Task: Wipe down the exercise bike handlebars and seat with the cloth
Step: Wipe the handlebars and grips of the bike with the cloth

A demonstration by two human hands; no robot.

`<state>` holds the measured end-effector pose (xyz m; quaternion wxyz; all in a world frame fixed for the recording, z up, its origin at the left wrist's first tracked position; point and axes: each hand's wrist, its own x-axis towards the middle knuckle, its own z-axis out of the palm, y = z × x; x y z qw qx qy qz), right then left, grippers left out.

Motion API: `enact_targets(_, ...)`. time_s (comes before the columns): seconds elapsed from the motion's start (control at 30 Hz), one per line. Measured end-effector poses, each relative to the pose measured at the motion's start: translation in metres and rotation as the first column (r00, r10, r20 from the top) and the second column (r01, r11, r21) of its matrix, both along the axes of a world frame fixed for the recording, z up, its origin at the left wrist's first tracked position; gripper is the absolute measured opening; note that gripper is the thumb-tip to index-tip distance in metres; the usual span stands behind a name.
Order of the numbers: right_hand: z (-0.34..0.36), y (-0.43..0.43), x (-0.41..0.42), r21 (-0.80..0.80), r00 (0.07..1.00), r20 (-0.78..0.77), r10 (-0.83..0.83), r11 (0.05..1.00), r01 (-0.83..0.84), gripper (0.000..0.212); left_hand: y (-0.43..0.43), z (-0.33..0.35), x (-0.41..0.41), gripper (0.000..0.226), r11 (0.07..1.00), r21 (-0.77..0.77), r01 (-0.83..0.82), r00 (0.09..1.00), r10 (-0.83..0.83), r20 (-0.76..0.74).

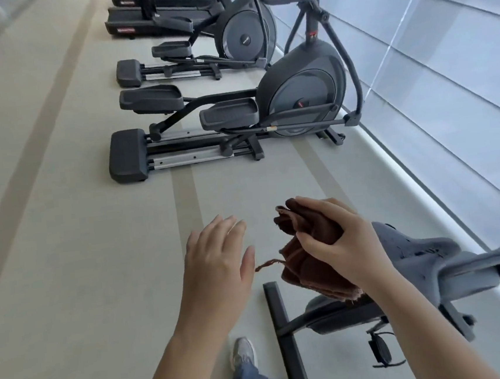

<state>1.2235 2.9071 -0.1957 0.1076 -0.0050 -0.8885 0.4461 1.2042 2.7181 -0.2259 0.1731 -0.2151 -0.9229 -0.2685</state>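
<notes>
Head view. Right hand (341,243): fingers curled round bunched brown cloth (306,268), held at the near end of grey bike seat (417,254). Left hand (216,261): fingers straight, empty, just beside cloth. Beyond: two ellipticals (294,93) on floor (64,237).

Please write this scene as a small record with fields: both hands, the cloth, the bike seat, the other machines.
left hand: open, holding nothing, beside the brown cloth
right hand: grips the bunched brown cloth
brown cloth: held at the front end of the bike seat; contact cannot be told
bike seat: grey, at lower right, partly behind the right hand
handlebars: not in view
other machines: two elliptical trainers ahead, treadmills beyond
</notes>
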Motion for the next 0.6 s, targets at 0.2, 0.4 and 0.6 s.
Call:
enact_targets(0.2, -0.016, 0.02, -0.09, -0.02, 0.992, -0.047, -0.113, 0.994, 0.112, 0.047, 0.023, -0.001, -0.108, 0.034, 0.993, -0.087, 0.081, 0.996, -0.084, -0.038)
enact_targets(0.4, -0.005, 0.077, -0.168, -0.01, 0.959, -0.09, -0.269, 0.963, 0.269, 0.047, 0.089, 0.022, -0.216, 0.029, 0.953, -0.138, 0.269, 0.956, -0.282, -0.085)
enact_targets(0.6, 0.0, 0.133, -0.206, 0.001, 0.89, -0.097, -0.445, 0.895, 0.447, 0.049, 0.161, 0.031, -0.292, 0.032, 0.887, -0.121, 0.446, 0.882, -0.459, -0.11)
